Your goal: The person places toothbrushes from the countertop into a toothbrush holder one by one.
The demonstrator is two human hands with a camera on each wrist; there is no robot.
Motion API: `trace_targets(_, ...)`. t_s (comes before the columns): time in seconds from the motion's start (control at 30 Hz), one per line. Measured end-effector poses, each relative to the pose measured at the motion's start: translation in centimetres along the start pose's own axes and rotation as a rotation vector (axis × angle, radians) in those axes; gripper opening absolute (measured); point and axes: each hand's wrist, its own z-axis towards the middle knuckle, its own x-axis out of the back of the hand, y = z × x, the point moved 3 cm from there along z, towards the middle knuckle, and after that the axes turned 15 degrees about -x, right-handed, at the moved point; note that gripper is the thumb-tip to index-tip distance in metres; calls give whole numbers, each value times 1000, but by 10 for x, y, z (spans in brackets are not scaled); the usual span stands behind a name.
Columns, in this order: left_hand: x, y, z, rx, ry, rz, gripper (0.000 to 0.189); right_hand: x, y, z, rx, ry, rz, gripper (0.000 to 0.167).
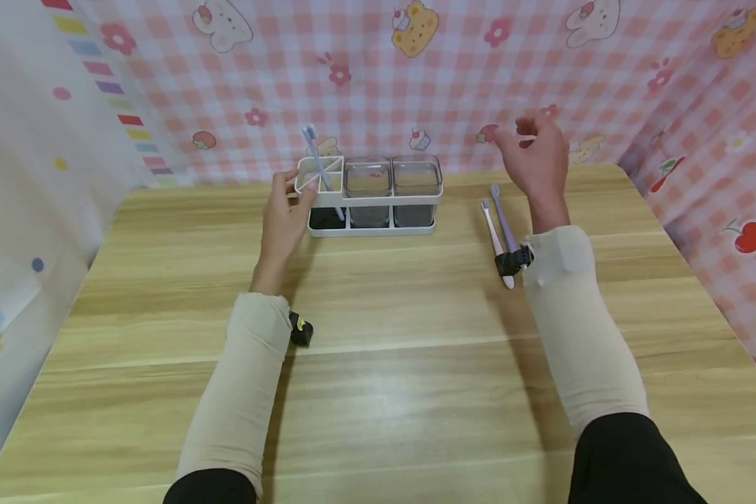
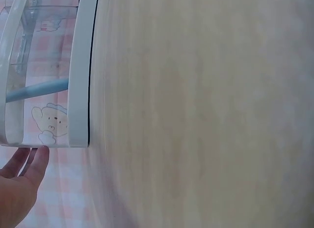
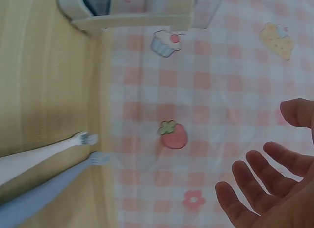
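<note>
A white toothbrush holder (image 1: 390, 201) stands at the back of the table, and my left hand (image 1: 283, 220) grips its left end. The left wrist view shows the fingers (image 2: 37, 164) against that end. A light blue toothbrush (image 1: 318, 155) leans in the divided left compartment. Two clear cups (image 1: 368, 183) fill the other places. My right hand (image 1: 537, 155) is raised with loosely bent fingers, holding nothing. Below it, a white-pink toothbrush (image 1: 493, 231) and a purple toothbrush (image 1: 502, 217) lie side by side, partly hidden by the right wrist's camera.
The wooden table (image 1: 384, 336) reaches back to a pink checked curtain (image 1: 365, 84) close behind the holder. More curtain hangs on the left and right sides. A small black camera (image 1: 301, 330) is strapped at the left wrist, another black camera (image 1: 513, 260) at the right.
</note>
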Motion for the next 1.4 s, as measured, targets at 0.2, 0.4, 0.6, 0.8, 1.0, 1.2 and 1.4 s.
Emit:
trace_targets(0.2,0,1,0,0,2,-2,47,-4,14,4,-17,-13,-41,57)
trace_targets(0.4,0,1,0,4,4,-2,47,-11,33,9,-74,-48,-52,60)
trace_targets(0.6,0,1,1,5,-4,5,47,-19,51,13,-131,-86,-78,62)
trace_targets(0.8,0,1,0,-1,-3,4,47,-25,64,15,-184,-135,-25,62)
trace_targets(1.0,0,0,1,-5,1,0,47,-29,74,17,-257,-178,-25,64)
trace_targets(1.2,1,0,0,9,-2,-4,48,-32,83,18,-317,-233,-16,68)
trace_targets(1.4,1,0,-1,19,-5,-12,48,-35,92,18,-328,-277,-31,71)
